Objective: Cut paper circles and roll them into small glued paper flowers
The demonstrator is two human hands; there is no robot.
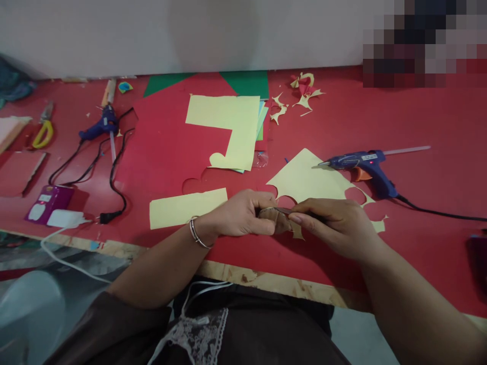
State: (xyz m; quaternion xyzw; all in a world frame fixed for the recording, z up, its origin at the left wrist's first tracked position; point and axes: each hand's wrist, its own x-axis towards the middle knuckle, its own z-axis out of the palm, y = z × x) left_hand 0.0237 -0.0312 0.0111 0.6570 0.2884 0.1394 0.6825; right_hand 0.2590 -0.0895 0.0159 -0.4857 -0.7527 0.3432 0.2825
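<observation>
My left hand (247,213), with a bracelet at its wrist, is closed on a small rounded brownish piece (280,221), perhaps paper or thin card. Meeting it from the right, my right hand (335,223) is closed in a pinch at the upper edge of that piece. A thin dark edge shows between its thumb and fingertips; what it is I cannot make out. Just beyond the hands lies a pale yellow sheet (304,175) with rounded cutouts. A yellow paper strip (186,207) lies left of my left hand.
A blue glue gun (365,165) rests right of the sheet, its cord trailing right. Another glue gun (102,124) lies left, near yellow-handled scissors (44,131) and a purple power box (49,200). Paper scraps (304,88) and a large red sheet (167,126) lie farther back.
</observation>
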